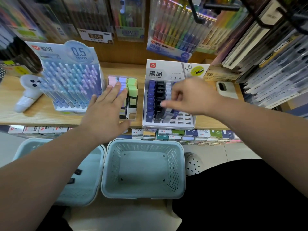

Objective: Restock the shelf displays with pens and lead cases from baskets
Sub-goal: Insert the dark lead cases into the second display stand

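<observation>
Location type: retail stationery shop. Indicators — a light wooden shelf (41,112) carries branded counter displays: a blue-and-white cardboard display box of pastel pens (70,77) marked 0.5 mm, and a white cardboard display tray of blue, black and grey lead cases (160,100) marked HB 0.5. Clear hanging packs of coloured pens (175,35) cover the wooden back wall (130,52) above. Rows of small boxed stock (183,135), each with a printed label, fill the level beneath the shelf, and clear-wrapped spiral notebooks (280,90) lean in rows at the right.
</observation>
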`<move>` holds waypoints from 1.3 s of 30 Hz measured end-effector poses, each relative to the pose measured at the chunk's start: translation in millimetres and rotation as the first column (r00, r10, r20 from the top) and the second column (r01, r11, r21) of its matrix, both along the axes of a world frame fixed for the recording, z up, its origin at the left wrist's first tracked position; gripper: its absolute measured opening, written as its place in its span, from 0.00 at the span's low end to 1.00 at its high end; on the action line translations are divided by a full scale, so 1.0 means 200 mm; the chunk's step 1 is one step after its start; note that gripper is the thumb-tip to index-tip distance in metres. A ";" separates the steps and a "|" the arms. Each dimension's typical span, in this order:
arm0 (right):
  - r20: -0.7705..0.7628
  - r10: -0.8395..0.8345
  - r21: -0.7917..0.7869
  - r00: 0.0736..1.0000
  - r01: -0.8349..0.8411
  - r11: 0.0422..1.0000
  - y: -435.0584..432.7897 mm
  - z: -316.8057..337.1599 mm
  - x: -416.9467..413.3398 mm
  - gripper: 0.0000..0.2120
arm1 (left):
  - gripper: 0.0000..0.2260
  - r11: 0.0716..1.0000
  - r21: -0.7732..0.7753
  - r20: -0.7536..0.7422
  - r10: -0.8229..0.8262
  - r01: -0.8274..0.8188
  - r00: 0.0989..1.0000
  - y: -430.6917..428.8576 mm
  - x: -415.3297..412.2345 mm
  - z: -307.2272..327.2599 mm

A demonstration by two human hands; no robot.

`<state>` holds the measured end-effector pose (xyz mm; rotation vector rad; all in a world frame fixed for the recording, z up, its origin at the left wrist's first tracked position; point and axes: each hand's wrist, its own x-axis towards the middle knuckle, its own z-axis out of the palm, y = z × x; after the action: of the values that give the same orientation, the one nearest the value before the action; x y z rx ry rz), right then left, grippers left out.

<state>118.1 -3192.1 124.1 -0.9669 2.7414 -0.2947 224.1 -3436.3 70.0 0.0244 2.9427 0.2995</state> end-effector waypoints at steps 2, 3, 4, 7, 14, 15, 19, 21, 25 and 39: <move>-0.066 -0.056 -0.127 0.996 0.047 0.991 -0.02 0.06 0.02 0.20 | 0.33 0.996 0.094 -0.136 0.017 -0.004 0.991 -0.05 0.06 0.05; -0.072 -0.047 -0.151 0.996 0.036 0.988 -0.04 0.08 0.04 0.19 | 0.27 0.986 0.163 -0.188 0.068 -0.037 0.980 -0.08 0.09 0.08; -0.057 -0.017 -0.157 0.998 0.008 0.988 -0.07 0.09 0.07 0.18 | 0.22 0.971 0.219 -0.210 0.140 -0.093 0.968 -0.13 0.13 0.10; 0.056 0.046 -0.159 0.997 -0.036 0.987 -0.17 0.08 0.17 0.15 | 0.14 0.930 0.232 -0.082 0.310 -0.284 0.947 -0.32 0.27 0.12; 0.604 0.030 -0.097 0.796 0.036 0.995 -0.61 -0.18 0.45 0.14 | 0.18 0.836 -0.015 0.493 0.484 -0.549 0.723 -0.82 0.59 -0.06; 0.670 0.004 -0.056 0.742 0.046 0.997 -0.68 -0.27 0.50 0.15 | 0.21 0.807 -0.018 0.496 0.519 -0.590 0.696 -0.87 0.63 -0.12; 0.794 -0.188 0.065 0.578 0.227 0.972 -0.85 -0.65 0.62 0.19 | 0.31 0.615 0.067 0.513 0.654 -0.785 0.556 -1.00 0.80 -0.38; 0.790 -0.290 0.094 0.541 0.360 0.928 -0.87 -0.82 0.66 0.22 | 0.31 0.539 0.135 0.520 0.676 -0.832 0.522 -1.01 0.87 -0.53; 0.697 -0.358 0.036 0.621 0.468 0.883 -0.90 -1.01 0.73 0.19 | 0.21 0.517 0.163 0.557 0.654 -0.840 0.511 -1.03 0.91 -0.80; 0.735 -0.227 -0.282 0.639 0.592 0.755 -0.81 -1.20 0.81 0.21 | 0.30 0.514 -0.074 0.585 0.716 -0.855 0.380 -0.96 0.81 -1.24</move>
<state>279.6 -3354.0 -116.7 -0.1533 2.1647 -1.2391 385.5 -3627.8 -178.7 -1.2803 2.0598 0.6575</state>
